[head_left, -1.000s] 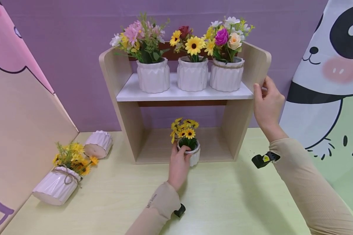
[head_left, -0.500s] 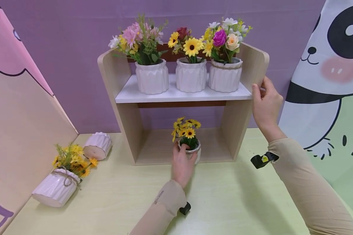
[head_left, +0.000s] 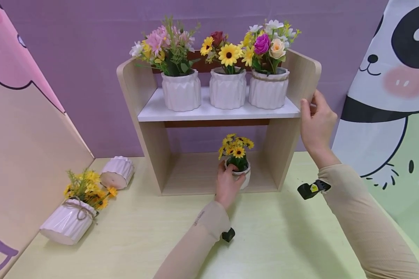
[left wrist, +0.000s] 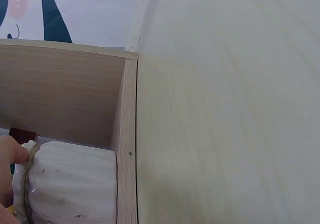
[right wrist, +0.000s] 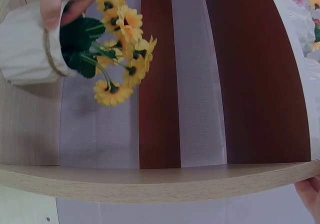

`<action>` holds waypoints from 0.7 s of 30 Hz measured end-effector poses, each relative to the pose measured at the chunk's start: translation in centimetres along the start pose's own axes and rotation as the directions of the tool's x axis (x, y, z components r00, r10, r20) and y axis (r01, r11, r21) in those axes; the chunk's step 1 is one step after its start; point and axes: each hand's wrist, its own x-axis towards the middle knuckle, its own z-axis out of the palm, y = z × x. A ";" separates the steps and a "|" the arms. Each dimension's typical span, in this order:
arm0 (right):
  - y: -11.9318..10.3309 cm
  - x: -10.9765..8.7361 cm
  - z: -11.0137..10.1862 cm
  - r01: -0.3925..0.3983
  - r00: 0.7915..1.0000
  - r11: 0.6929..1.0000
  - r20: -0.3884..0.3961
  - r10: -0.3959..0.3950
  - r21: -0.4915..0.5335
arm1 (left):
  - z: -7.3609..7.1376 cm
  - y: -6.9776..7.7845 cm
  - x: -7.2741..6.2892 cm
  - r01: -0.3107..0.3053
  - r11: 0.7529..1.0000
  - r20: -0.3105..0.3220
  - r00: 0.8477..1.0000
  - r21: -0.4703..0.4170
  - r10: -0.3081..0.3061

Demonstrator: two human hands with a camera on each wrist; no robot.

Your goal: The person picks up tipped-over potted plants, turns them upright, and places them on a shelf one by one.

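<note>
My left hand pinches the rim of a white ribbed flowerpot with twine round its neck. Small yellow sunflowers grow from it. The pot stands upright on the lower level of a wooden shelf, right of its middle, near the front edge. In the right wrist view, fingers of that hand reach over the pot's rim. My right hand grips the front edge of the shelf's right side panel, at about the height of the white upper board.
On the upper board stand three white pots: one with pink flowers, one with sunflowers and a red rose, one with mixed blooms. Left on the table lie a tipped pot of yellow flowers and another tipped white pot.
My left hand has moved the sunflower pot to the right and further back, from the shelf's front edge onto its lower level. My right hand keeps its grip on the side panel.
</note>
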 end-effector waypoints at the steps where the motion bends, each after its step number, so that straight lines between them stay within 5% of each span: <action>1: 0.0 0.0 0.0 0.002 1.000 1.000 -0.002 -0.002 0.000 | 0.2 0.1 0.1 -0.006 1.000 0.005 1.000 -0.003 0.006; 11: 0.0 0.1 0.1 0.014 1.000 1.000 -0.018 -0.014 0.003 | 1.3 0.6 1.4 -0.036 0.999 0.062 0.997 0.015 0.035; 21: 0.1 0.1 0.1 0.013 1.000 1.000 -0.018 -0.013 0.005 | 1.7 1.8 2.1 -0.020 0.999 0.217 0.976 0.038 0.011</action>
